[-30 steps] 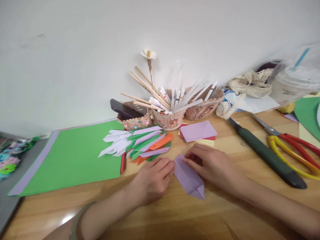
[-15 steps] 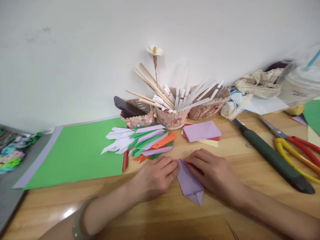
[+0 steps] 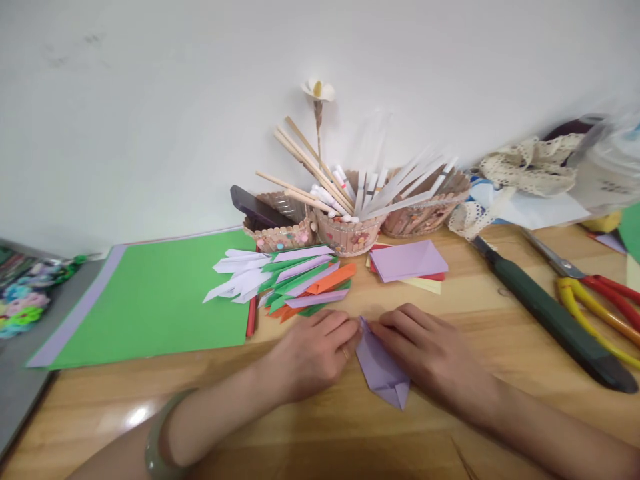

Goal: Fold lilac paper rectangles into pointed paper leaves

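Observation:
A folded piece of purple paper lies on the wooden table between my two hands, its pointed end away from me. My left hand has its fingers curled in at the far left edge of the paper, near the tip. From the other side, my right hand presses its bent fingers on the paper's right edge close to the same tip. The fingertips of both hands are partly hidden. Just beyond my left hand lies a pile of folded paper pieces in white, green, purple and orange.
Green paper sheets lie at left. A stack of purple, red and yellow paper sits beyond my right hand. Decorated baskets with sticks and pens stand by the wall. At right are a dark green tool, scissors and lace ribbon.
The view has shifted slightly, so most things appear a little further right. Both hands stay at the purple paper, with the right fingers in nearly the same place.

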Available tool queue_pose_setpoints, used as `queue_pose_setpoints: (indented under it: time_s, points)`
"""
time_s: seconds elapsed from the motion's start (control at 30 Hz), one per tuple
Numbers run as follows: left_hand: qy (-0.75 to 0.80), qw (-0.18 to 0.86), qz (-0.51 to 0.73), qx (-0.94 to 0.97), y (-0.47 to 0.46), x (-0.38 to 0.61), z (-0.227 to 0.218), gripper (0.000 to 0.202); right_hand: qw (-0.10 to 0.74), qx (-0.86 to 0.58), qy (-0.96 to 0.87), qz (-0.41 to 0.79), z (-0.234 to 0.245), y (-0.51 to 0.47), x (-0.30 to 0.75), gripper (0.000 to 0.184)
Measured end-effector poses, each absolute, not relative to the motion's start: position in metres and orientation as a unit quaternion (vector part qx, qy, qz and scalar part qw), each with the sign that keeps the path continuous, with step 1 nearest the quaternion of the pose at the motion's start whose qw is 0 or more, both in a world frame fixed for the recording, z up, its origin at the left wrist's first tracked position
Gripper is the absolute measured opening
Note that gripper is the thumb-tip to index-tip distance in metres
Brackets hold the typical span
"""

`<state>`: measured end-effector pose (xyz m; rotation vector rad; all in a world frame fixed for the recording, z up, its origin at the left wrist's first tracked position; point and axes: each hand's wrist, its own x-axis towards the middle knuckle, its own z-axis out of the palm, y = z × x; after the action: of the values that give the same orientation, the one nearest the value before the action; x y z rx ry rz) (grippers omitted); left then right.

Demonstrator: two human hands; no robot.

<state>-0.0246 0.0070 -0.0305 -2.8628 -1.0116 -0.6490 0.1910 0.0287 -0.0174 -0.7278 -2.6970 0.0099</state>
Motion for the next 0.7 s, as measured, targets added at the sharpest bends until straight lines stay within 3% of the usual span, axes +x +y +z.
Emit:
queue_pose_setpoints:
  time_s: [0.7]
  points:
    - [-0.312, 0.032, -0.208, -0.926, 0.0083, -0.0276, -0.0278, 0.021, 0.160, -0.238, -0.958, -0.003, -0.0104, 0.0299, 0.1894, 0.032]
